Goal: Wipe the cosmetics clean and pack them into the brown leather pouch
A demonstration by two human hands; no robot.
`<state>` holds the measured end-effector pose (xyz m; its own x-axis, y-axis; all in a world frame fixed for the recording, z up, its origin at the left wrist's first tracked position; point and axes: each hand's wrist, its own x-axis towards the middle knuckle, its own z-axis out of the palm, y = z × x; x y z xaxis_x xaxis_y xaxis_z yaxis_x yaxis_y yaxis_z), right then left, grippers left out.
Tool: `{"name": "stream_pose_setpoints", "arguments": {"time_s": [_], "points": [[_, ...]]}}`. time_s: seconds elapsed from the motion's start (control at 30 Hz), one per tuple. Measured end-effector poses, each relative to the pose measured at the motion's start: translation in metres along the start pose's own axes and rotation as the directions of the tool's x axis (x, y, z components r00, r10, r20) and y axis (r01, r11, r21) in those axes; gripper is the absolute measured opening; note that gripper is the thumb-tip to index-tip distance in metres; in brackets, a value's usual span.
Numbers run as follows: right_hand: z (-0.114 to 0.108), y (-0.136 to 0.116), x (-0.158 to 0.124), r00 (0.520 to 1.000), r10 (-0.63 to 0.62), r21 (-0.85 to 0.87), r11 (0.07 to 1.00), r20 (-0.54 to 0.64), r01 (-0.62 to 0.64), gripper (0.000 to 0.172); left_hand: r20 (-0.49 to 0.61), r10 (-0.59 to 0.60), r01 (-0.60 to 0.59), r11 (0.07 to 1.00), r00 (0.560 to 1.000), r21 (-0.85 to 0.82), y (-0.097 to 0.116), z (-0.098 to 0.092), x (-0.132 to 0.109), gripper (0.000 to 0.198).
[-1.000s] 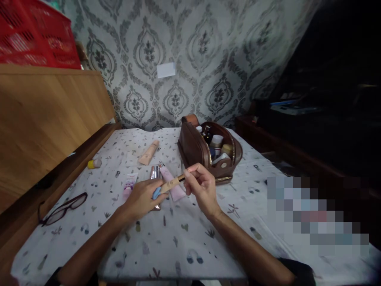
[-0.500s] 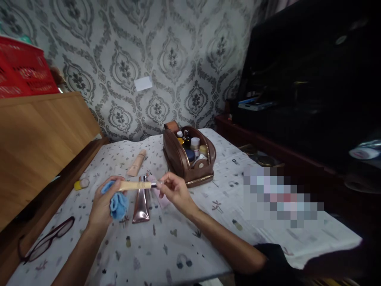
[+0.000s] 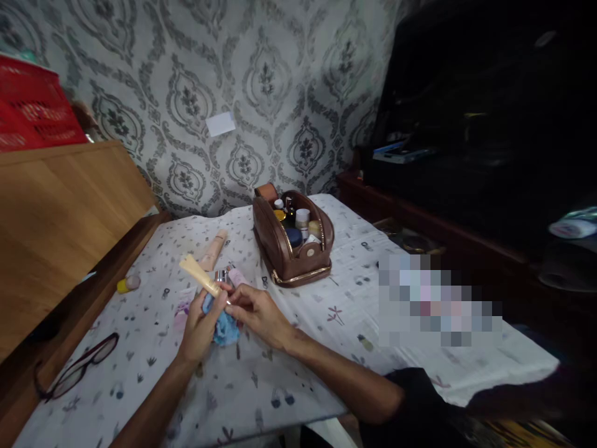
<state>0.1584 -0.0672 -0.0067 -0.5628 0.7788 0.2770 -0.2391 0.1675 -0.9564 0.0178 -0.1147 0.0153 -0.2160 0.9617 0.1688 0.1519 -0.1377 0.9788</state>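
Observation:
My left hand (image 3: 201, 326) is closed round a blue cloth (image 3: 226, 328) and the lower part of a pale yellow tube (image 3: 200, 274), whose flat end points up and left. The fingertips of my right hand (image 3: 259, 314) are pinched at the tube's cap end, touching my left fingers; the cap itself is mostly hidden. Behind my hands lie a peach tube (image 3: 213, 247), a pink tube (image 3: 237, 275) and the silvery cap (image 3: 221, 274) of another tube. A purple and white packet (image 3: 183, 305) shows left of my left hand.
An open brown bag (image 3: 293, 249) with several jars and bottles stands behind my hands. Glasses (image 3: 79, 367) and a small yellow-capped item (image 3: 128, 284) lie at the left. A wooden board (image 3: 69, 205) rises at the left edge; a blurred patch covers items at the right.
The yellow tube has tilted from level to slanting, its flat end up and left. Both hands have come together, with the cloth moved right. The packet at the left has come into view.

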Motion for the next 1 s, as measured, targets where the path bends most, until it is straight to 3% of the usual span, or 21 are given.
{"name": "stream_pose_setpoints", "arguments": {"time_s": [0.1, 0.2, 0.4, 0.5, 0.57, 0.73, 0.83, 1.0], "points": [[-0.002, -0.011, -0.003, 0.998, -0.014, -0.293, 0.956, -0.068, -0.006, 0.024, -0.017, 0.068, -0.066, 0.993, 0.998, 0.103, 0.009, -0.004, 0.003, 0.041], [-0.002, -0.023, -0.005, 0.987, -0.061, -0.435, 0.900, -0.149, -0.010, 0.023, 0.038, 0.082, -0.088, 0.978, 0.996, 0.188, 0.022, -0.002, 0.006, 0.039], [-0.018, -0.041, -0.018, 0.944, -0.154, -0.425, 0.905, -0.292, 0.016, 0.041, 0.120, 0.158, -0.188, 0.930, 0.980, 0.315, 0.036, 0.012, 0.006, 0.035], [-0.037, -0.056, -0.028, 0.928, -0.191, -0.357, 0.932, -0.320, 0.069, 0.033, 0.243, 0.120, -0.207, 0.905, 0.963, 0.373, 0.043, 0.023, 0.009, 0.030], [-0.052, -0.069, -0.034, 0.922, -0.220, -0.298, 0.947, -0.319, 0.123, 0.026, 0.353, 0.106, -0.259, 0.869, 0.930, 0.422, 0.050, 0.033, 0.013, 0.026], [-0.091, -0.097, -0.041, 0.948, -0.132, -0.036, 0.991, -0.291, 0.127, 0.039, 0.628, -0.005, -0.402, 0.764, 0.778, 0.504, 0.070, 0.065, 0.020, 0.025], [-0.108, -0.105, -0.048, 0.976, -0.040, 0.079, 0.995, -0.215, 0.058, 0.039, 0.684, -0.065, -0.374, 0.797, 0.727, 0.474, 0.078, 0.084, 0.022, 0.025], [-0.128, -0.110, -0.067, 0.985, 0.062, 0.034, 0.998, -0.160, -0.057, 0.038, 0.757, -0.099, -0.318, 0.867, 0.646, 0.385, 0.080, 0.110, 0.026, 0.028]]}}
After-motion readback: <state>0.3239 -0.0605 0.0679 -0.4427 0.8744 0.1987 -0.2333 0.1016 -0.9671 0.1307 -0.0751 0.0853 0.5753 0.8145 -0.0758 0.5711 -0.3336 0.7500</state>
